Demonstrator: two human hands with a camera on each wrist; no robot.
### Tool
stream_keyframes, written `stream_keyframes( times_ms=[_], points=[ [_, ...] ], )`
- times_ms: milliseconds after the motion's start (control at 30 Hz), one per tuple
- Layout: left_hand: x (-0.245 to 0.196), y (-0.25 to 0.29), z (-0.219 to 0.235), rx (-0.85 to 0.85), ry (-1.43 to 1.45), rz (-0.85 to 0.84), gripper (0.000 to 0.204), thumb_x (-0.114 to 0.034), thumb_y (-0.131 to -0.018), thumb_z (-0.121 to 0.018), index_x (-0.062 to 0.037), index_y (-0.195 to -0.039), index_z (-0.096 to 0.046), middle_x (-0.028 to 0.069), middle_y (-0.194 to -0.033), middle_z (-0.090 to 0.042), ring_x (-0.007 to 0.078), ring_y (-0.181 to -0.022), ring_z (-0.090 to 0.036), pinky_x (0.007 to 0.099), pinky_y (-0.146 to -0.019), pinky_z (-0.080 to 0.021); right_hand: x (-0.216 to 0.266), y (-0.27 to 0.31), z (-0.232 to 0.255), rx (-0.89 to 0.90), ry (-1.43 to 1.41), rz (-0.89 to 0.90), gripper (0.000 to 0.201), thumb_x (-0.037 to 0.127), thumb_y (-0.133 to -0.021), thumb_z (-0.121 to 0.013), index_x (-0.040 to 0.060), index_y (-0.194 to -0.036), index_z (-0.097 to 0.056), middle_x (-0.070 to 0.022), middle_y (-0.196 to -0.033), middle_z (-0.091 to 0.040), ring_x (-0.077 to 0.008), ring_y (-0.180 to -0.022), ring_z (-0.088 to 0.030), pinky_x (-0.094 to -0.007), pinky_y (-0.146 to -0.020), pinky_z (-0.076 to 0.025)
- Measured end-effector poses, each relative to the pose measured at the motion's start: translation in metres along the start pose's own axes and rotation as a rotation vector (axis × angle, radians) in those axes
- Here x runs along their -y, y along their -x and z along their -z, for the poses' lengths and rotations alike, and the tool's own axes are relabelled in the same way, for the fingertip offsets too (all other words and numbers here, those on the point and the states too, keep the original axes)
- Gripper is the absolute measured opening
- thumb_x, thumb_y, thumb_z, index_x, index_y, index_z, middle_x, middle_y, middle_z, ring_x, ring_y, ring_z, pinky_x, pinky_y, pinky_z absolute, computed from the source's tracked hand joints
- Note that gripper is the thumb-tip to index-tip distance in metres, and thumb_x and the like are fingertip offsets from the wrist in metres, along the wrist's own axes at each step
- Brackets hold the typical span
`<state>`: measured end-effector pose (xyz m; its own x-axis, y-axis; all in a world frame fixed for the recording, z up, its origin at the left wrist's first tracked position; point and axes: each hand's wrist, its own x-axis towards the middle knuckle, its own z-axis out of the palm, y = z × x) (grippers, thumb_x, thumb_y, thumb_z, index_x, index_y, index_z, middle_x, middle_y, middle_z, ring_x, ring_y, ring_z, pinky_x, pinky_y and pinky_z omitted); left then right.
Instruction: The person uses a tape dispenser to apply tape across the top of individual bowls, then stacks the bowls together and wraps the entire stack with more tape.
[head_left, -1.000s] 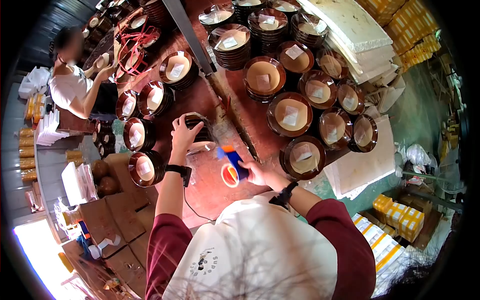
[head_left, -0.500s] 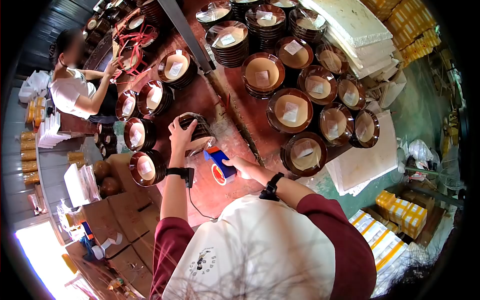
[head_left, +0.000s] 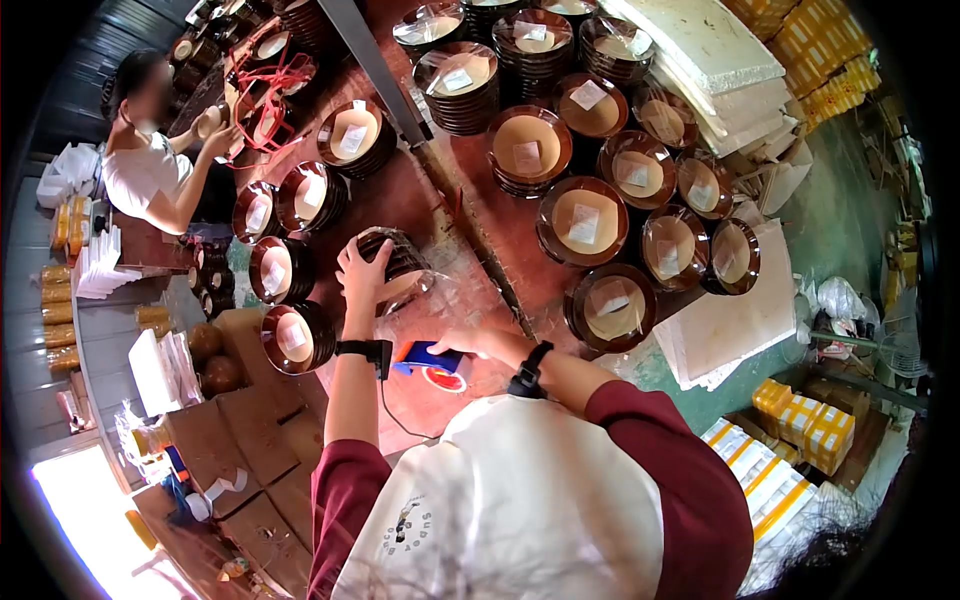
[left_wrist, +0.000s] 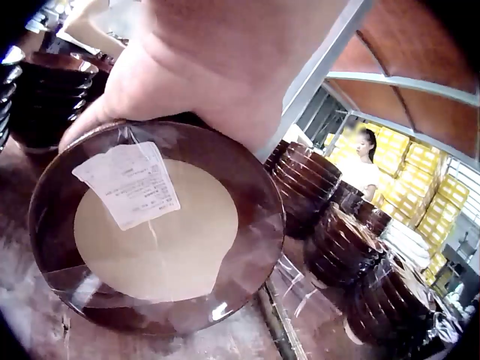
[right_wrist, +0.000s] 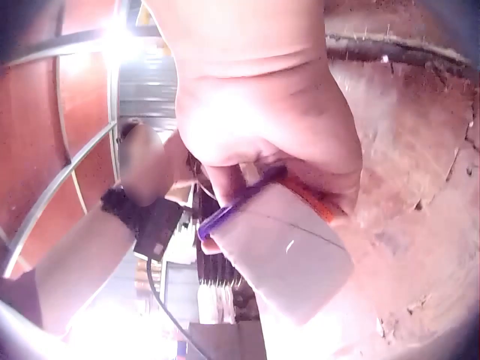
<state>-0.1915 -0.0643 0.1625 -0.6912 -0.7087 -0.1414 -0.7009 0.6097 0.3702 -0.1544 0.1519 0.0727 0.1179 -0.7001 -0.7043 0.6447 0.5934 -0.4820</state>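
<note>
My left hand grips a stack of brown bowls that lies tilted on its side. In the left wrist view, the end bowl shows a pale inside, a printed paper label and clear film over it. My left fingers pass behind its rim and are partly hidden. Close to my body, my right hand holds a blue and orange tape dispenser, just nearer me than the bowls. Its wide roll of tape fills the middle of the right wrist view.
More film-wrapped bowl stacks stand left and right on the reddish table. A metal post rises at the back, beside a table seam. White foam sheets lie at right. Another person works at far left.
My right hand has brought the tape dispenser left and toward my body, turning it. My left hand has shifted slightly left and the bowl stack has tilted; over the last half second they barely move.
</note>
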Motion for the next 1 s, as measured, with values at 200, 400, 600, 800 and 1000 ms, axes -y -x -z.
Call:
stream_keyframes(
  times_ms=[200, 400, 600, 800, 1000],
  points=[
    [0.038, -0.029, -0.033, 0.037, 0.051, -0.697, 0.045, -0.036, -0.092, -0.068, -0.0171, -0.132, -0.062, 0.0044, -0.153, -0.048, 0.0459, -0.142, -0.038, 0.0767, -0.109, -0.023, -0.003, 0.062, 0.033, -0.193, 0.148, 0.094, 0.035, 0.032, -0.096, -0.065, 0.0002, -0.109, -0.071, -0.0083, -0.098, -0.073, -0.019, -0.082, -0.065, -0.0351, -0.075, -0.048],
    [-0.056, 0.029, 0.0, 0.036, -0.467, -0.313, 0.09, -0.064, -0.079, -0.072, -0.0022, -0.14, -0.049, 0.0205, -0.15, -0.043, 0.0616, -0.138, -0.031, 0.0784, -0.101, -0.034, -0.009, 0.119, 0.039, -0.277, -0.138, 0.099, 0.037, 0.032, -0.097, -0.065, -0.0023, -0.111, -0.07, -0.0121, -0.101, -0.074, -0.0208, -0.087, -0.07, -0.0376, -0.074, -0.053],
    [-0.053, 0.037, -0.007, 0.08, -0.57, -0.375, 0.106, -0.053, -0.068, -0.088, 0.001, -0.145, -0.041, 0.0273, -0.155, -0.032, 0.0673, -0.138, -0.024, 0.0817, -0.096, -0.036, -0.04, 0.128, 0.046, -0.343, -0.145, 0.128, 0.044, 0.038, -0.093, -0.07, -0.0012, -0.113, -0.069, -0.0109, -0.097, -0.074, -0.0221, -0.081, -0.07, -0.0366, -0.073, -0.053],
    [-0.035, 0.023, -0.024, 0.104, -0.658, -0.436, 0.105, -0.041, -0.064, -0.093, -0.003, -0.146, -0.038, 0.0272, -0.159, -0.028, 0.0693, -0.137, -0.024, 0.0786, -0.094, -0.041, -0.062, 0.104, 0.06, -0.311, -0.232, 0.177, 0.04, 0.037, -0.095, -0.069, -0.0012, -0.109, -0.071, -0.0109, -0.097, -0.074, -0.0211, -0.081, -0.07, -0.0362, -0.072, -0.053],
    [-0.032, 0.022, -0.015, 0.153, -0.646, -0.466, 0.104, -0.038, -0.068, -0.091, -0.0011, -0.148, -0.035, 0.0293, -0.16, -0.024, 0.0711, -0.137, -0.022, 0.0806, -0.094, -0.04, -0.063, 0.099, 0.063, -0.384, -0.206, 0.212, 0.041, 0.038, -0.095, -0.068, -0.0009, -0.106, -0.073, -0.0094, -0.095, -0.075, -0.0193, -0.082, -0.069, -0.0326, -0.076, -0.051]
  ],
)
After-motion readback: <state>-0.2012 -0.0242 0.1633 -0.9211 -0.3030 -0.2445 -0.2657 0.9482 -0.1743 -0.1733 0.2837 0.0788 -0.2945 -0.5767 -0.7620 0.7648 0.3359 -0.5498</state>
